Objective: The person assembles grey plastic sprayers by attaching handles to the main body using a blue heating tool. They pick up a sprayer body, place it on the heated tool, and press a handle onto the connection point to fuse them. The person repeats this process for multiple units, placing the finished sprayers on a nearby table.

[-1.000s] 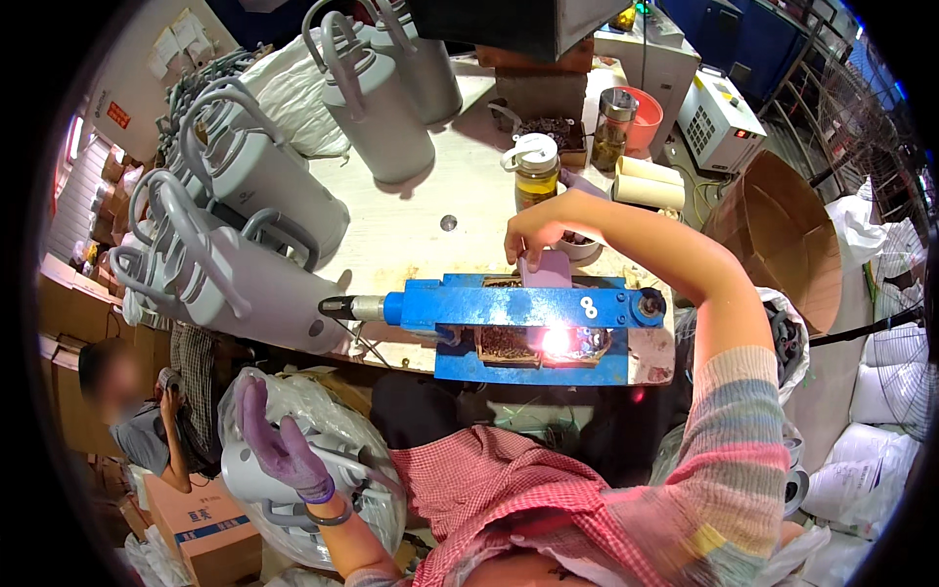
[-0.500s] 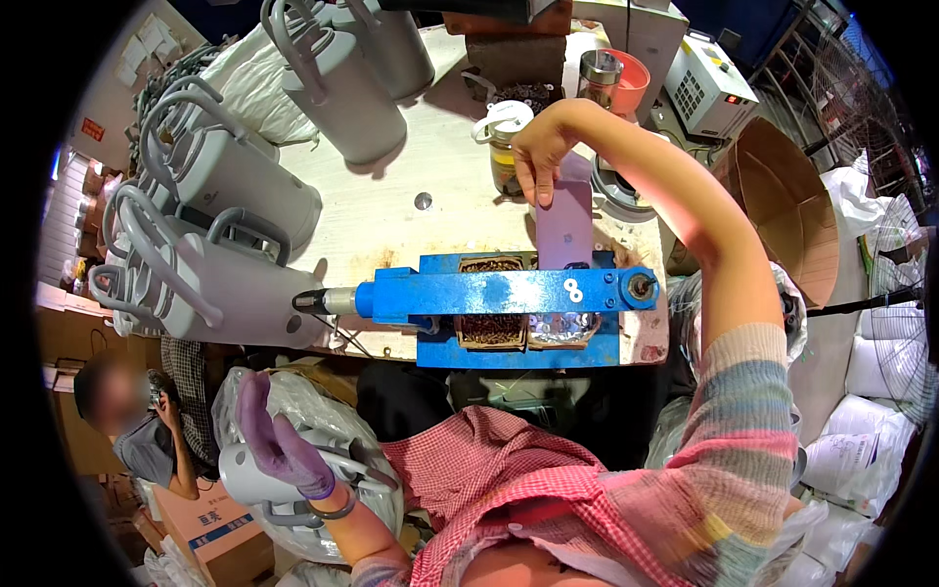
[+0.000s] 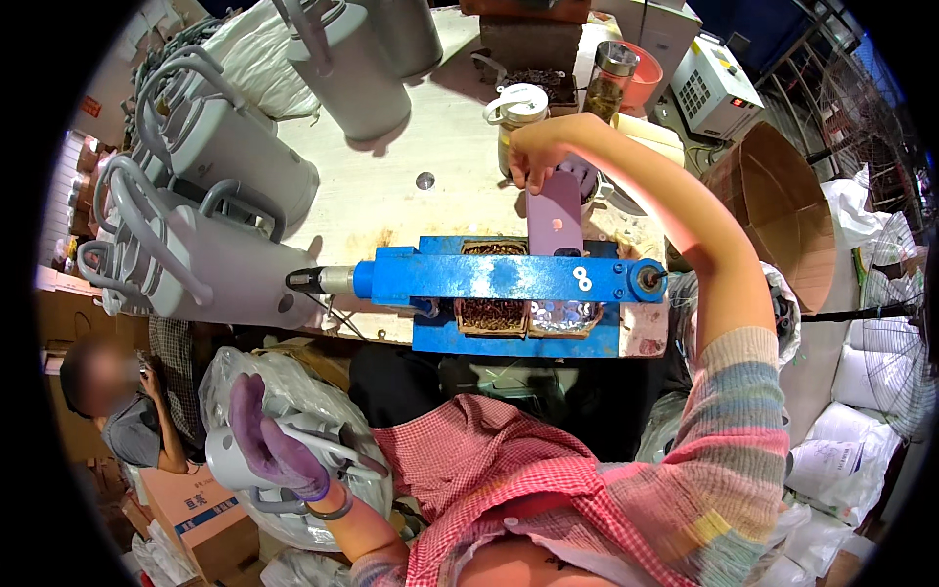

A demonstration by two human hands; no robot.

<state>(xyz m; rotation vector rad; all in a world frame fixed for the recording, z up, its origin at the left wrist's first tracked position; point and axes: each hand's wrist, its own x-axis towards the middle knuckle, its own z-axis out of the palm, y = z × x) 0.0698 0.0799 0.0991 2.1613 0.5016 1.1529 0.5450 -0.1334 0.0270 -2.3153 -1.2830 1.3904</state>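
Note:
My right hand (image 3: 536,155), bare, has its bent fingers closed on the upper left corner of a purple smartphone (image 3: 555,220). The phone stands nearly upright behind the blue metal arm of a bench press (image 3: 499,277), which hides its lower edge. A white-lidded jar (image 3: 515,106) is just beyond this hand. My left hand (image 3: 269,440) wears a purple glove and is held open, palm up, its fingers stretched out and holding nothing. Beneath it is a grey watering can (image 3: 230,460) in clear plastic wrap.
Several grey watering cans (image 3: 220,264) crowd the table's left side. Two small boxes of metal parts (image 3: 492,316) sit under the press arm. A glass jar (image 3: 608,83) and an orange bowl (image 3: 641,78) stand at the back right. A seated person (image 3: 137,411) is at far left.
My right hand's fingers have curled more around the phone's corner, and the phone leans slightly differently. My gloved left hand stays raised and open. The whole view has shifted slightly.

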